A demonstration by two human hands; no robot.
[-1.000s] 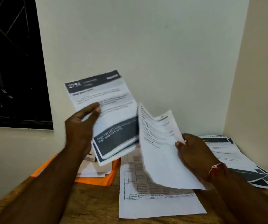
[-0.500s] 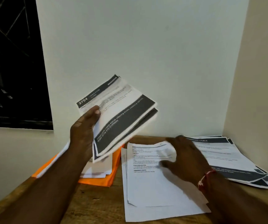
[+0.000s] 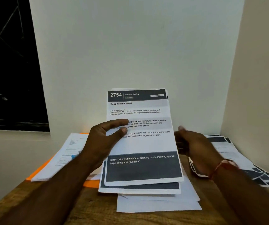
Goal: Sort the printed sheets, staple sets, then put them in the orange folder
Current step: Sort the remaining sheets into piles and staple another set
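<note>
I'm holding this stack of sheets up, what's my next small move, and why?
Probably pinch the top sheet by its right edge with your right hand and peel it off: your left hand grips the stack, more sheets show beneath, and the right hand sits at that edge.

Behind the held stack [image 3: 144, 143] the fingers of the left grip [image 3: 104, 140] are hidden, and its thumb covers the start of several printed lines. The right grip [image 3: 193, 147], just right of the stack, is blurred; whether it holds the stack cannot be told. The stack hides most of the flat sheets [image 3: 159, 204] below it and part of the orange folder [image 3: 90, 183] to its left. The pile [image 3: 237, 153] to its right is smeared and unreadable.
</note>
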